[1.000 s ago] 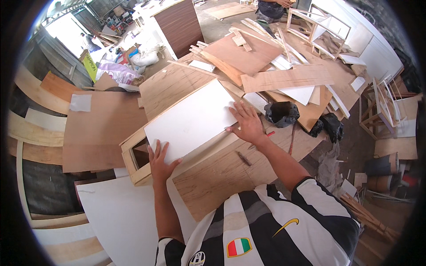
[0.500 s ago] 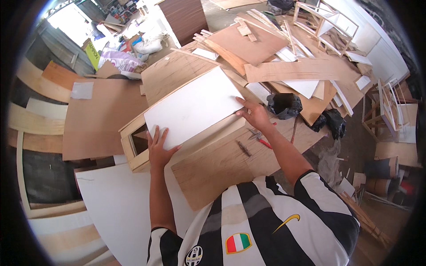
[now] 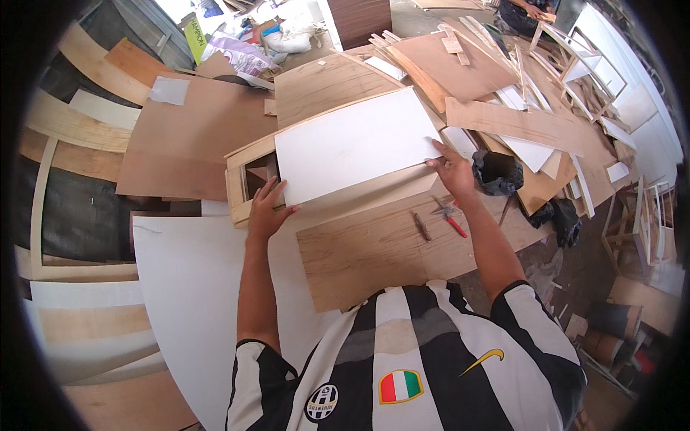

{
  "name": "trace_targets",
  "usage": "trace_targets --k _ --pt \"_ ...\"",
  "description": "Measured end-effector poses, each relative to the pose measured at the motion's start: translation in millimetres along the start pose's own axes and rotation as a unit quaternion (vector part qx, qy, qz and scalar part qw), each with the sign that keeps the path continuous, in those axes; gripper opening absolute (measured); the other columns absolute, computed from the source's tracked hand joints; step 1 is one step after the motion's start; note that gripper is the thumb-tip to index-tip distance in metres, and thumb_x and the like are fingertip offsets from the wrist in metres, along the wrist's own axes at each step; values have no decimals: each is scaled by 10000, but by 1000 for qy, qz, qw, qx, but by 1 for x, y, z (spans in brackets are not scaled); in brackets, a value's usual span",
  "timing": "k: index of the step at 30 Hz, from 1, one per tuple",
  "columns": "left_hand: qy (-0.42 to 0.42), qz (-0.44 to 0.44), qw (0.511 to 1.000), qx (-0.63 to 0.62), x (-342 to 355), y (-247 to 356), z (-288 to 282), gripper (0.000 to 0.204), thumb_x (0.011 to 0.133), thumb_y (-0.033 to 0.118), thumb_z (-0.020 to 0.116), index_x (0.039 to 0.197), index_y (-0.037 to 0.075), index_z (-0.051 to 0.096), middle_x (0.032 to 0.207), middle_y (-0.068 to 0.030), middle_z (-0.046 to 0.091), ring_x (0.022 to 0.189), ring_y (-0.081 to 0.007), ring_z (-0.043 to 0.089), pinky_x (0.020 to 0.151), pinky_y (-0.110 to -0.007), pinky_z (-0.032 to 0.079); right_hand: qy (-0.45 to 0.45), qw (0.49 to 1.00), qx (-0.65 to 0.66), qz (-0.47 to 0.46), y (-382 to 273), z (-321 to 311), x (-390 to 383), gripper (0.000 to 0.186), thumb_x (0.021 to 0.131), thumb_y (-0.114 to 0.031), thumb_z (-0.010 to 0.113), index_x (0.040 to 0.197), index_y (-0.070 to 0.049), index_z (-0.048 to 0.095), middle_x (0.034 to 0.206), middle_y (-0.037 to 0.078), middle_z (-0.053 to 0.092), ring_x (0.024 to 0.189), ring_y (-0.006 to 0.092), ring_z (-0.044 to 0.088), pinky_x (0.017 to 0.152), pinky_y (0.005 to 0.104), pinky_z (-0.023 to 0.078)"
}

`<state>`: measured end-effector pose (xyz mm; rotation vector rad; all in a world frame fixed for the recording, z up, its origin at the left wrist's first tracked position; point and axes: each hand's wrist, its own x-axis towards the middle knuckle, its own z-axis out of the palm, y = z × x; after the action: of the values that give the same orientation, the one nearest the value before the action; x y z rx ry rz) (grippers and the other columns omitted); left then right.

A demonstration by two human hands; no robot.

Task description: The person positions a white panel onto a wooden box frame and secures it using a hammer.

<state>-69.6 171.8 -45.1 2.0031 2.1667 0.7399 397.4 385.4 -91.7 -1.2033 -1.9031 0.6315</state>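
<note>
A white panel (image 3: 352, 140) lies on a long pale wooden box frame (image 3: 238, 188), whose left end shows a dark opening. My left hand (image 3: 267, 208) grips the panel's lower left corner, fingers reaching over the edge beside the opening. My right hand (image 3: 451, 172) grips the panel's right end near its lower corner. Below, on a plywood sheet (image 3: 359, 273), lie a small brown tool (image 3: 421, 227) and red-handled pliers (image 3: 455, 225). A black plastic bag (image 3: 497, 172) sits just right of my right hand.
Loose boards and offcuts (image 3: 532, 129) are piled at the right, beside small wooden frames (image 3: 636, 226). Large sheets (image 3: 180, 136) and slatted framing (image 3: 43, 187) fill the left. Sacks (image 3: 287, 39) lie behind. A person (image 3: 525, 14) stands at the far upper right.
The view has shifted, and the box and panel now lie less slanted. My left hand's fingers have moved from atop the panel to its left edge.
</note>
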Motion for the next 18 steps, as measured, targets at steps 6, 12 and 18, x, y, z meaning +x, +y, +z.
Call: trace_targets --k 6,12,18 --pt "27 35 999 15 -2 1 7 724 846 448 868 1433 73 668 1397 -199 691 1339 -410 590 1149 -503 447 -37 998 -7 52 -19 -9 1 593 894 -336 855 1427 -142 685 1364 179 705 1194 365 714 994 433 569" --pt "3 7 1000 -12 2 6 3 745 833 453 880 1420 42 671 1404 -200 689 1310 -425 602 1132 -505 446 -14 999 -28 10 -11 -8 1 535 934 -304 820 1424 -134 687 1338 178 720 1176 353 725 984 431 574" --pt "37 51 998 -5 3 5 4 770 825 498 877 1391 12 687 1450 -189 667 1380 -428 569 1168 -523 426 -34 998 11 56 -21 -12 4 505 941 -299 815 1402 -124 703 1287 187 739 1046 343 748 912 412 577"
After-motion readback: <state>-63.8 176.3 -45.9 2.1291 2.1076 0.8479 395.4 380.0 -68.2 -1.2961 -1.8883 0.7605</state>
